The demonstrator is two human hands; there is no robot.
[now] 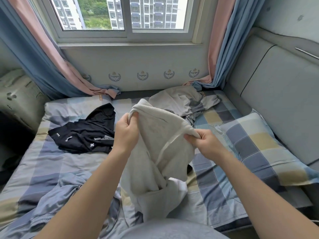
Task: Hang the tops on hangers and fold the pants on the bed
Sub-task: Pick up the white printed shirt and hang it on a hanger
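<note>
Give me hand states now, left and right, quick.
Left hand: closed, gripping the grey garment at its upper edge.
Right hand: closed, pinching the same garment's edge.

Window [127, 14]: white-framed sliding panes letting in daylight; apartment blocks and green trees outside.
Left curtain [43, 54] and right curtain [222, 45]: pink and blue drapes, hems resting on the far edge of the bed.
Wall panel [143, 62] below the sill: pale, with a row of laurel-crest emblems.
Bed [51, 161]: checked sheet in blue, grey and yellow.
Pillow [259, 147]: matching check, at the right.
Headboard [284, 100]: grey padded panels beside the pillow.
</note>
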